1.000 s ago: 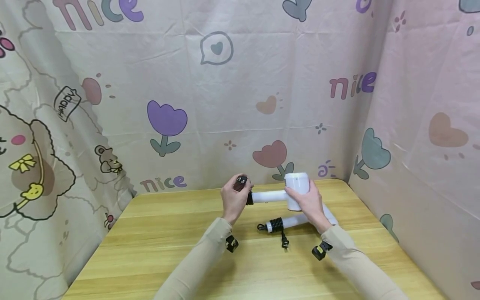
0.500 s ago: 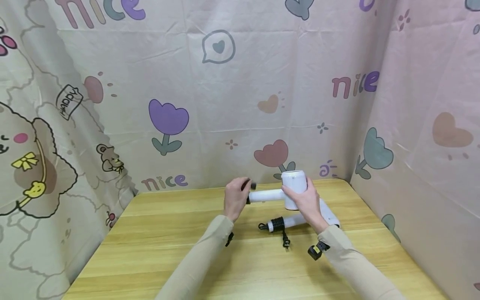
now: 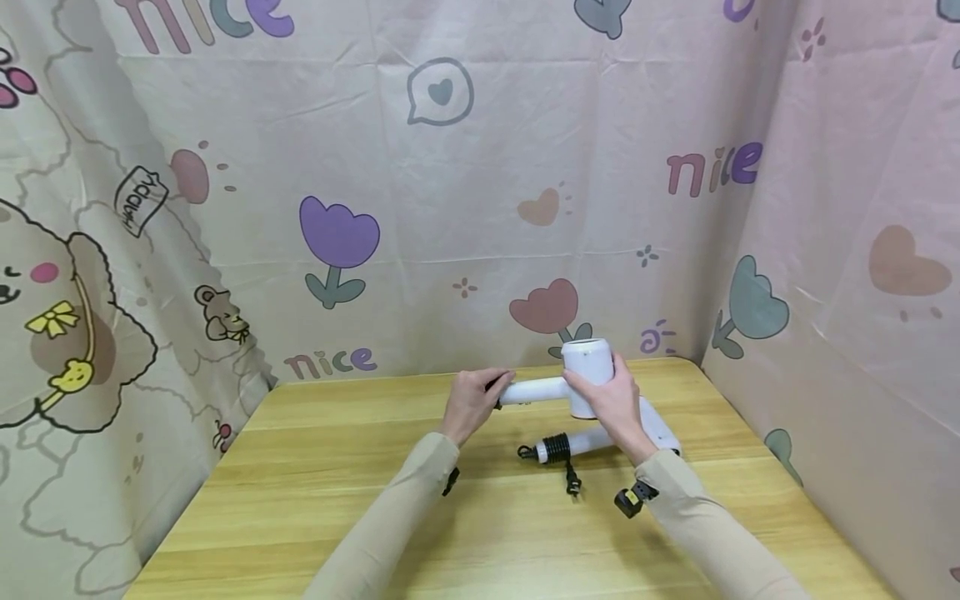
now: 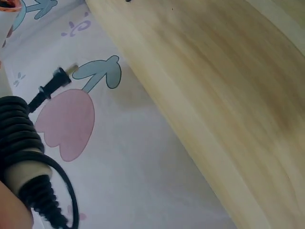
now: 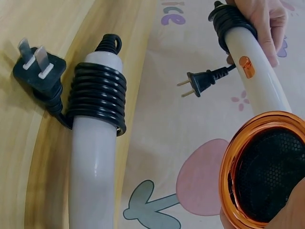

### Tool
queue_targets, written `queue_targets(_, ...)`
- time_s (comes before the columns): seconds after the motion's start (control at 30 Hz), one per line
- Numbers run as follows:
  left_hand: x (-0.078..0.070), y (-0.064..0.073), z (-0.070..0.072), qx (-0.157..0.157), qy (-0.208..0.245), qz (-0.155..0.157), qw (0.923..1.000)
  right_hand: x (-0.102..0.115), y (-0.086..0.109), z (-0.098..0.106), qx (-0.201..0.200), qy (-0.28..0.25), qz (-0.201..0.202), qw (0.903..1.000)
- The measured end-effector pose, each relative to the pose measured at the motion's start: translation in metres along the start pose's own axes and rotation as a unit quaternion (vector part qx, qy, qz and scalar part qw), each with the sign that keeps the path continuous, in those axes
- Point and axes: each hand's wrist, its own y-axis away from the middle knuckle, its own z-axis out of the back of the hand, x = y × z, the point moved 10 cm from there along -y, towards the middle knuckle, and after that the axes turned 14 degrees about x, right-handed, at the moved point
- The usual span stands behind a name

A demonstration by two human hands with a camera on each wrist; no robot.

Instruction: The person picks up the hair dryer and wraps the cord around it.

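A white hair dryer [image 3: 588, 367] is held above the table, its copper-ringed dark grille [image 5: 267, 171] visible in the right wrist view. My right hand [image 3: 613, 407] grips its barrel. At the end of the handle [image 3: 536, 390], my left hand [image 3: 472, 402] holds the black cord [image 4: 19, 126] wound round it in tight coils. The cord's two-pin plug [image 5: 202, 82] sticks out free beside the handle. A second white hair dryer [image 3: 588, 442] lies on the table below, with its cord [image 5: 97, 95] coiled round the handle and its plug [image 5: 40, 71] hanging loose.
The wooden table [image 3: 322, 483] extends in front and to both sides. A patterned cloth [image 3: 420, 192] hangs behind its back edge and along the sides. Small black cameras [image 3: 636, 497] are strapped at the wrists.
The plug was in my left hand's fingers and now stands out of them beside the handle. My left hand has turned and settled on the coiled cord. The right hand keeps its grip.
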Motion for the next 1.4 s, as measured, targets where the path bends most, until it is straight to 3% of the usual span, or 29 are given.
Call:
queue_targets(0.4,0.007,-0.003,-0.019,0.108,-0.041,0.041,0.9925,-0.001,0.0,-0.002,-0.004,0.002,-0.002,1.0)
queue_targets(0.7,0.015,0.008,-0.034,0.202,-0.09,0.041,0.9744,-0.02,-0.006,-0.023,0.029,-0.017,-0.039,0.9987)
queue_targets(0.83,0.025,0.016,-0.036,0.227,-0.079,0.041,0.9697,-0.03,-0.008,-0.036,0.039,-0.021,-0.063,0.997)
queue_targets(1.13,0.055,0.033,-0.031,0.295,-0.011,0.112,0.949,-0.041,-0.013,-0.075,0.076,-0.051,-0.089,0.9918)
queue_targets(1.4,0.076,0.062,-0.018,0.326,0.007,0.105,0.9395,-0.039,-0.017,-0.122,0.145,-0.074,-0.069,0.9843)
